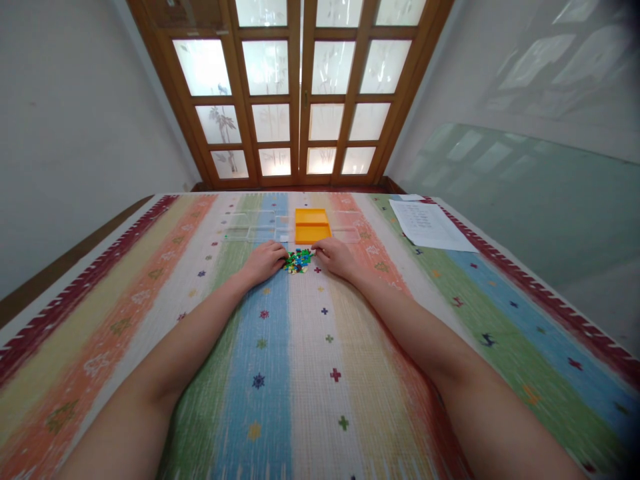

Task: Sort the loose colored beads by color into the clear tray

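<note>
A small heap of tiny toy building bricks (299, 261), mostly green and blue with some yellow and white, lies on the striped tablecloth between both hands. At the heap's left edge rests my left hand (265, 259), its fingers curled together against the bricks; anything between them is hidden. On the opposite side, my right hand (335, 257) has its fingers drawn together in a pinch close to the bricks. Something small and pale shows at those fingertips, too small to name. Just behind the heap stands an orange divided tray (313, 225).
Clear plastic trays lie on both sides of the orange one, a left clear tray (240, 230) and a right clear tray (347, 231). Printed paper (431, 225) lies at the far right on the tablecloth (257, 407). Wooden glazed doors (300, 100) stand beyond the table.
</note>
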{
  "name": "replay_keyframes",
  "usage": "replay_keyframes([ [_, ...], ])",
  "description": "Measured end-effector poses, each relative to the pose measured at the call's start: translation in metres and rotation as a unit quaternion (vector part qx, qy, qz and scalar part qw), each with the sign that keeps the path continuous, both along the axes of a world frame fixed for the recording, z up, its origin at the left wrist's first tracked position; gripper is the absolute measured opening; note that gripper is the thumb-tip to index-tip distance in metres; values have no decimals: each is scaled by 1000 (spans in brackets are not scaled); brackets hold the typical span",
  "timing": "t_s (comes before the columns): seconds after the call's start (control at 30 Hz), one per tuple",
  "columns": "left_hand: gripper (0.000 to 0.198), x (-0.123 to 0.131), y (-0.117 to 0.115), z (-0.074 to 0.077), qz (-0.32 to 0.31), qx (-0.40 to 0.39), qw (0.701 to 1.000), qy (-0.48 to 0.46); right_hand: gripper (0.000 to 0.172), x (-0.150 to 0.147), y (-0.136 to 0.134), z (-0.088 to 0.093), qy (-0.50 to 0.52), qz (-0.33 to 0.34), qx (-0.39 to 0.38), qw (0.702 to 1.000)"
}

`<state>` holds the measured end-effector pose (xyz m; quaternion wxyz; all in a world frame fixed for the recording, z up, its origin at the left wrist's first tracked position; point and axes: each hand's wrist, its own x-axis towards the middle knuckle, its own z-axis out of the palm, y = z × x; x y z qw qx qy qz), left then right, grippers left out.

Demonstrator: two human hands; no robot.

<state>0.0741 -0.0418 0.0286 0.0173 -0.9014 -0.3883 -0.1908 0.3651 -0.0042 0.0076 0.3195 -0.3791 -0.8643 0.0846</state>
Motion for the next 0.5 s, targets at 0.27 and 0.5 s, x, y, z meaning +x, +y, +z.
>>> replay_keyframes([
  [0.27,17,4,-3,2,15,1,1000,2,21,-7,-9,6,-28,36,10,999],
  [0.5,17,3,-4,2,14,18,1000,2,20,-9,-12,7,-31,44,8,999],
])
